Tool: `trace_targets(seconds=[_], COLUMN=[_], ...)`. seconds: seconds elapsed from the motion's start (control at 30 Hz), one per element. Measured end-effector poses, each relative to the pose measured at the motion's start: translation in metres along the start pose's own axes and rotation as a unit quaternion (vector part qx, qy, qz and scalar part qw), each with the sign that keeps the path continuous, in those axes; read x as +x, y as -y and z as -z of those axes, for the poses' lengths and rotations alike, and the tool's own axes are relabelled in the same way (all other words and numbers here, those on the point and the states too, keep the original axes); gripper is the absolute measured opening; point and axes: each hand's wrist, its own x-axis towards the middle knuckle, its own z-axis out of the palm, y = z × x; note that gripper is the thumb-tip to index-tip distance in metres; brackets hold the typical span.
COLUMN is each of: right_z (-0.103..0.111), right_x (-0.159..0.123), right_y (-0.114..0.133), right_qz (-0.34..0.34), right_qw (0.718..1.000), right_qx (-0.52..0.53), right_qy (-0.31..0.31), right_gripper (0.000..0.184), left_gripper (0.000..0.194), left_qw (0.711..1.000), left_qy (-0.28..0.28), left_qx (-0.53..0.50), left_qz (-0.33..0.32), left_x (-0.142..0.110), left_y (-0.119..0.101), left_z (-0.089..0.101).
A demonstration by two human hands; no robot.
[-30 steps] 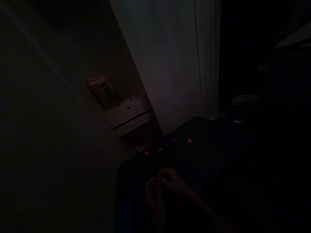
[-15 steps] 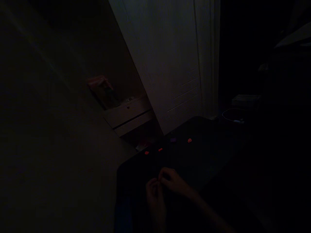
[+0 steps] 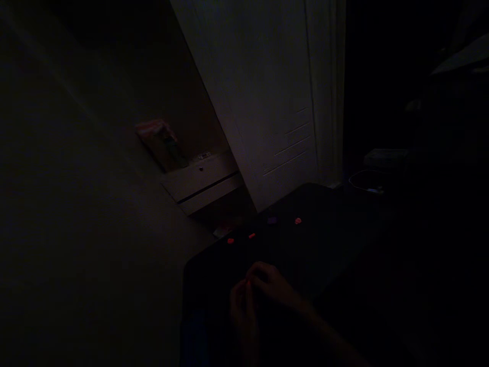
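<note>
In very dim light, my left hand (image 3: 240, 306) and my right hand (image 3: 270, 283) meet over the near part of a dark table (image 3: 305, 255). The fingers of both are closed in a pinch, tips together. Between the fingertips shows a small red piece (image 3: 248, 280), mostly covered; its kind is too dark to make out. Beyond the hands, along the far edge, lie a small orange-red lump (image 3: 230, 241), a short orange-red bar (image 3: 251, 236), a dark purple block (image 3: 272, 220) and a pinkish-orange round piece (image 3: 298, 221).
A blue thing (image 3: 194, 336) is at the table's near left corner. Past the far edge stand a white door-like panel (image 3: 267, 102) and a drawer unit (image 3: 206, 176) with a bag (image 3: 156, 137) on top. A white cable (image 3: 355, 176) lies at the right.
The fingertips have shifted slightly upward, and a red glint between them shows more clearly. The pieces on the table stay where they were.
</note>
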Motion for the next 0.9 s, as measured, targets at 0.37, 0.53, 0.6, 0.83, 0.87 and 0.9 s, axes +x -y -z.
trace_targets(seconds=[0.37,0.53,0.6,0.83,0.87,0.9], right_z=[-0.0014,-0.0026,-0.0022,-0.0001,-0.0001,-0.0002], right_x=[0.0017,0.0020,0.0023,0.0024,0.0026,0.0028], right_y=[-0.0028,-0.0041,-0.0037,0.0010,0.0008,0.0003], right_qz=[-0.017,-0.021,-0.025,-0.028,-0.030,-0.032], right_qw=[1.000,1.000,1.000,0.999,0.999,0.999], right_qx=[0.009,0.000,-0.005,-0.014,-0.015,-0.017], right_qy=[-0.015,-0.014,-0.011,-0.010,-0.011,-0.011], right_gripper=[0.015,0.015,0.015,0.016,0.017,0.017], left_gripper=[0.063,0.069,0.070,0.071,0.071,0.072], left_qw=[0.999,0.999,0.999,0.999,0.999,0.999], left_qy=[0.020,0.025,0.024,0.019,0.022,0.026], left_qx=[0.029,0.042,0.044,0.042,0.036,0.033], left_qz=[-0.014,-0.017,-0.018,-0.013,-0.012,-0.012], left_x=[-0.0028,-0.0019,-0.0016,-0.0013,-0.0016,-0.0019], left_y=[-0.0096,-0.0066,-0.0063,-0.0096,-0.0099,-0.0101], left_z=[0.0001,0.0012,0.0013,0.0012,0.0014,0.0017])
